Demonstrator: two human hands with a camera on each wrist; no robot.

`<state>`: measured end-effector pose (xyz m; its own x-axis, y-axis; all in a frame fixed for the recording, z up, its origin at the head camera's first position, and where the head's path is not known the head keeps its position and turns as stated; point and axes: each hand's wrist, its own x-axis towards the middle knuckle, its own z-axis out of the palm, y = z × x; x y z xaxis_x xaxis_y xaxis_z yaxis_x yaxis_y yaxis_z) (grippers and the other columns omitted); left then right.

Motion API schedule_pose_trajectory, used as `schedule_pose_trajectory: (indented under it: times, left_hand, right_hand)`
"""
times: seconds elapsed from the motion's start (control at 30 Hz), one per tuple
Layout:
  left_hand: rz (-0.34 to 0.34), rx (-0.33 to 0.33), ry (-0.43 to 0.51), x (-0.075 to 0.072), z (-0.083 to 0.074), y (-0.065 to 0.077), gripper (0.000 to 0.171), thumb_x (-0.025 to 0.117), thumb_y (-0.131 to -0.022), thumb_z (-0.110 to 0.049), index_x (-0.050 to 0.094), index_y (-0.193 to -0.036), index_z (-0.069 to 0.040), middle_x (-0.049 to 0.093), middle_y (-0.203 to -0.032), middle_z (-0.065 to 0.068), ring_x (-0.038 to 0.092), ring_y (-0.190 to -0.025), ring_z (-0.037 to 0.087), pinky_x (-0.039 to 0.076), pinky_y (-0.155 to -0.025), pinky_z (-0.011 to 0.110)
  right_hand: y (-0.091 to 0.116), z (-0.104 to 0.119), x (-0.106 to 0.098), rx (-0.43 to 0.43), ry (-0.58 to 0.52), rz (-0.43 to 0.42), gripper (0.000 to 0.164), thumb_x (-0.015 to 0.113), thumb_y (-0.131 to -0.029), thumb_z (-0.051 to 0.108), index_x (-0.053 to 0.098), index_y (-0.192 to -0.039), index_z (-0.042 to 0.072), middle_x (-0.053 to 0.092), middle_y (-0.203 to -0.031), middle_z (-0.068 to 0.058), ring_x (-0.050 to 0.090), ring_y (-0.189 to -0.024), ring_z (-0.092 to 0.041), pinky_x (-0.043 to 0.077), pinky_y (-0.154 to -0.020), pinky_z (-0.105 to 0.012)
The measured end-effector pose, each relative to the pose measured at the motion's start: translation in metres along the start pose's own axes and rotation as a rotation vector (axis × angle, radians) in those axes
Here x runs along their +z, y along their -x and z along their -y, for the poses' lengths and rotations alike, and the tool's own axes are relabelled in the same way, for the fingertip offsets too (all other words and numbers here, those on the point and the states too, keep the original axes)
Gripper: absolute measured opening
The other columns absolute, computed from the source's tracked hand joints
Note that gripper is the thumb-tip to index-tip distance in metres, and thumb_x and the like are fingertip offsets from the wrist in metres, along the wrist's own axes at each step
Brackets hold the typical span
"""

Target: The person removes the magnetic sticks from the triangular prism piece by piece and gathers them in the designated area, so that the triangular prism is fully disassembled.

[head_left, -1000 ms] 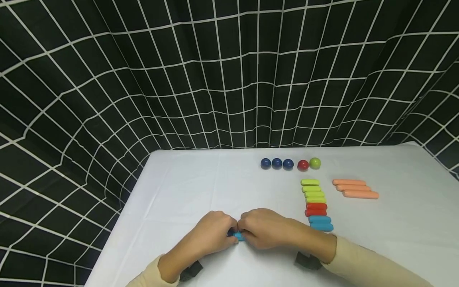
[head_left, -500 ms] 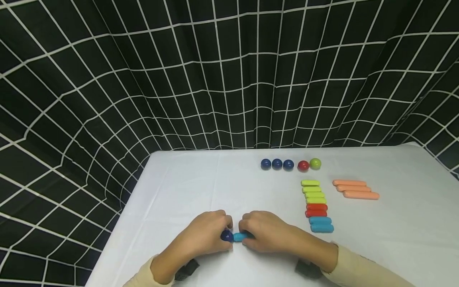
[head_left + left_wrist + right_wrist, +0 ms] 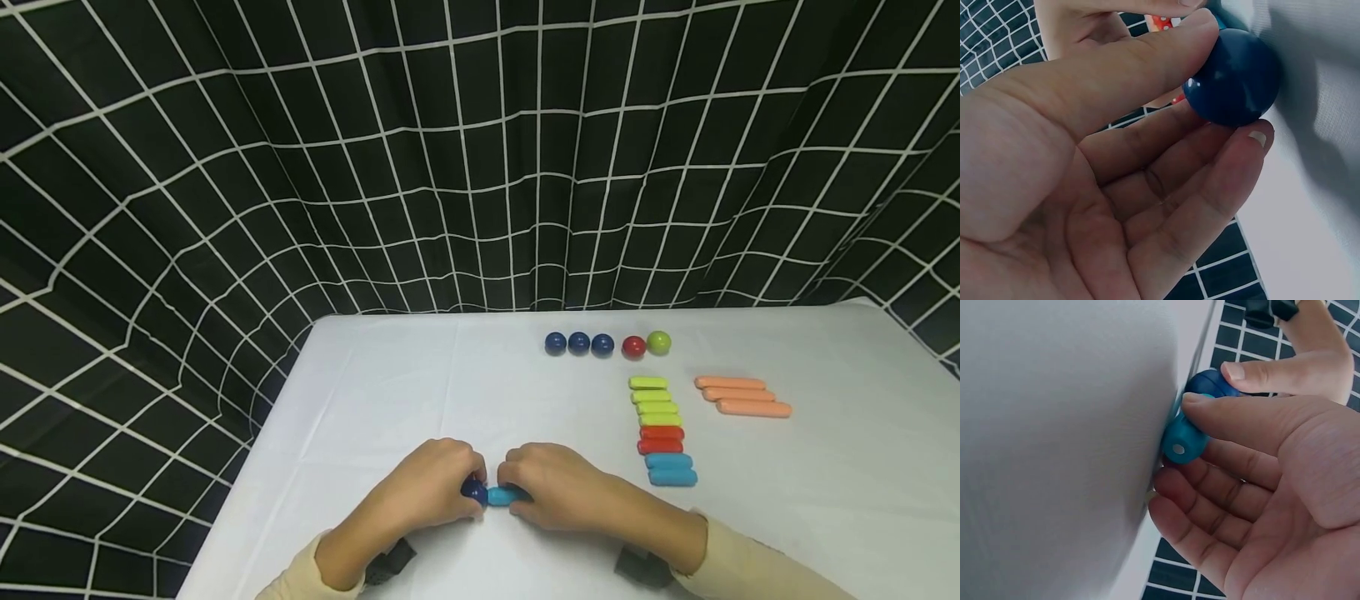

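My left hand [image 3: 427, 487] pinches a glossy dark blue ball [image 3: 1238, 78] between thumb and fingers, low over the white table. Opposite it, my right hand [image 3: 558, 486] holds a short light blue rod [image 3: 499, 497] by its right part. The rod's left end meets the ball in the head view; whether the two are joined cannot be told. A small pale spot marks the near end face of the rod [image 3: 1185, 440] in the right wrist view. Fingers cover part of both pieces.
Behind stands a row of three dark blue balls [image 3: 579, 343], a red ball [image 3: 633, 347] and a green ball [image 3: 659, 342]. To the right lie short rods, yellow-green [image 3: 656, 408], red [image 3: 661, 446] and light blue [image 3: 672, 477], plus three longer orange rods [image 3: 753, 407]. A gridded black curtain [image 3: 480, 167] surrounds the table [image 3: 375, 392].
One second ago the hands were together, hiding most of the ball and rod. They have since drawn slightly apart, the left fingers moving left onto the ball. The last half second shows hardly any motion.
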<state>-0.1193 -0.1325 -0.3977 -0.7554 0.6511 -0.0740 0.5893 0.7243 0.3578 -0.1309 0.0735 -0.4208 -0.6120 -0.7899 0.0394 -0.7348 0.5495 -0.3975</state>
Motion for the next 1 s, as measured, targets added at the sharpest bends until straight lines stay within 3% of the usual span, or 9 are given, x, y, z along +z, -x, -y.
schedule_pose_trajectory:
  times: [0.37, 0.63, 0.83, 1.0]
  left_hand:
    - [0.018, -0.025, 0.012, -0.001, 0.001, 0.000, 0.025, 0.089, -0.075, -0.017, 0.078, -0.096, -0.009, 0.073, -0.093, -0.002, 0.068, -0.087, 0.009, 0.053, -0.077, 0.023]
    - [0.010, -0.042, 0.104, 0.003, 0.004, 0.001, 0.021, 0.077, -0.082, -0.012, 0.078, -0.103, -0.017, 0.062, -0.087, -0.009, 0.050, -0.072, 0.003, 0.045, -0.067, 0.022]
    - [-0.004, -0.062, 0.181, 0.003, 0.020, -0.006, 0.023, 0.078, -0.079, -0.013, 0.078, -0.102, -0.019, 0.062, -0.088, -0.012, 0.053, -0.076, 0.005, 0.046, -0.070, 0.023]
    - [-0.033, -0.073, 0.235, -0.005, 0.038, -0.016, 0.030, 0.080, -0.077, -0.009, 0.077, -0.106, -0.016, 0.067, -0.097, -0.008, 0.058, -0.079, 0.008, 0.049, -0.070, 0.024]
  right_hand:
    - [0.009, 0.005, -0.005, -0.045, 0.019, 0.030, 0.011, 0.083, -0.082, 0.014, 0.076, -0.090, 0.016, 0.061, -0.078, 0.014, 0.051, -0.071, 0.002, 0.048, -0.068, -0.018]
    - [0.023, 0.003, -0.012, 0.000, -0.010, -0.005, 0.016, 0.084, -0.081, 0.013, 0.076, -0.095, 0.015, 0.062, -0.081, 0.015, 0.050, -0.071, 0.002, 0.049, -0.069, -0.021]
    - [0.040, -0.003, -0.022, 0.090, -0.038, -0.008, 0.023, 0.086, -0.080, 0.016, 0.078, -0.101, 0.015, 0.066, -0.087, 0.016, 0.057, -0.078, 0.000, 0.055, -0.075, -0.026]
    - [0.064, -0.014, -0.030, 0.139, -0.073, -0.060, 0.022, 0.086, -0.080, 0.017, 0.077, -0.101, 0.016, 0.064, -0.089, 0.019, 0.058, -0.080, -0.001, 0.056, -0.076, -0.028]
